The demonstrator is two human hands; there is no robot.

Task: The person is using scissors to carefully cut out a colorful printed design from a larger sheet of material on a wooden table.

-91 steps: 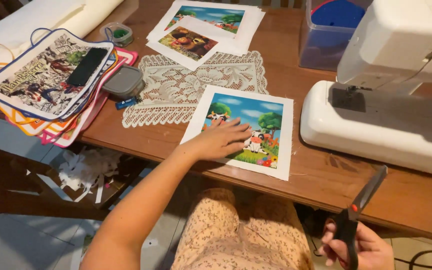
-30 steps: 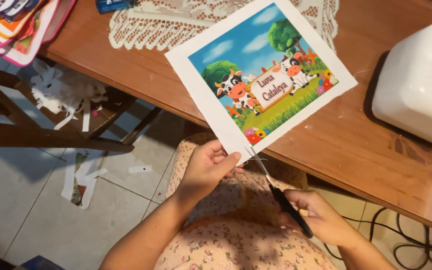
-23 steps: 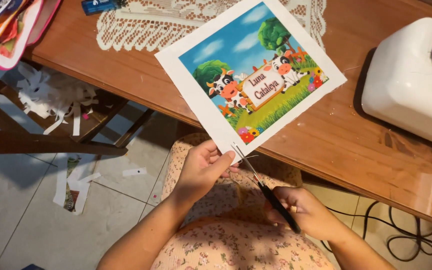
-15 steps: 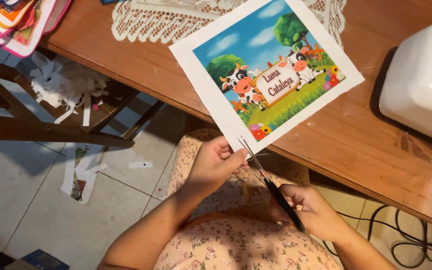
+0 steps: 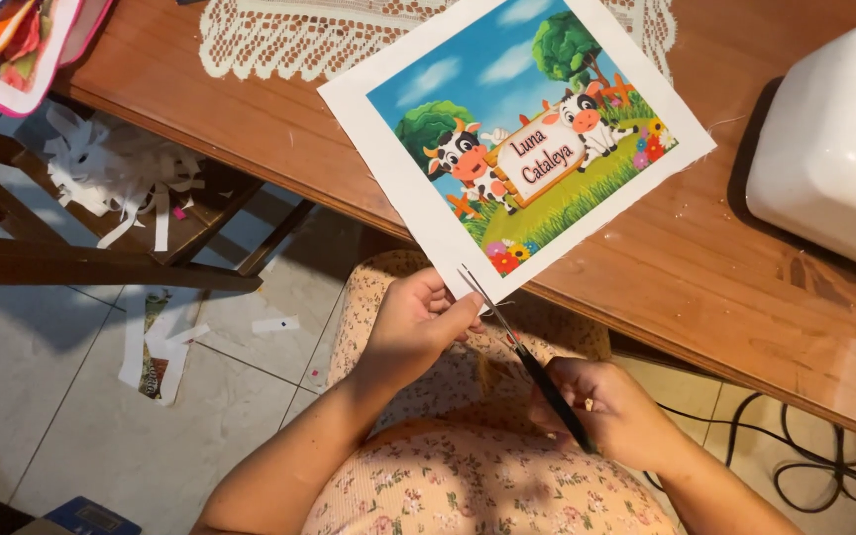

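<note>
A person seated at a wooden surface (image 5: 279,119) is trimming a printed sheet (image 5: 517,149) with scissors (image 5: 522,362). The cutting looks to be at its very start: the blade tips sit at the sheet's near corner, and the white border appears whole on every side that shows, so nearly all of the trimming seems left to do. The left hand (image 5: 413,327) pinches the sheet's near corner between thumb and fingers, just left of the blades. The right hand (image 5: 611,411) is closed around the dark scissor handles, below and right of that corner; the blades are slightly parted. The sheet is square, turned like a diamond, with its far part lying on the surface and its near corner hanging over the surface edge above the person's floral lap (image 5: 478,485). It shows a bright cartoon picture: two cows beside a wooden sign, green trees, grass, flowers and blue sky, framed by a wide white border. Past the sheet lies a cream lace doily (image 5: 289,40). Right of the sheet stands a white sewing machine (image 5: 834,149). Left of the sheet, below the surface, white paper scraps (image 5: 116,178) lie heaped on a wooden frame and scattered on the tiled floor (image 5: 61,396).
</note>
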